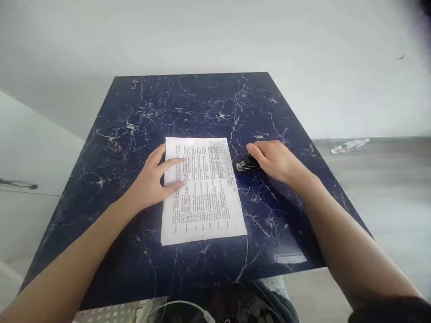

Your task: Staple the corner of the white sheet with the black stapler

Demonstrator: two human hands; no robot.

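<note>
Sheets of printed paper (pixel 202 202) lie flat on the dark blue marbled table (pixel 188 103), the lines of text running sideways. My left hand (pixel 155 177) rests on their left edge, fingers spread, with the thumb and a fingertip on the print. At the right edge of the paper, a black stapler (pixel 247 164) lies with its front end against the margin. My right hand (pixel 272 159) is closed around its back part, which the fingers hide. Whether the stapler's jaws are around the paper or only beside it, I cannot tell.
The table's far edge stands close to a pale wall (pixel 188 36). On the floor at the right lies a clear plastic-looking item (pixel 350 146). A white cable (pixel 182 303) crosses below the near edge, and a dark cord (pixel 18 184) shows at the far left.
</note>
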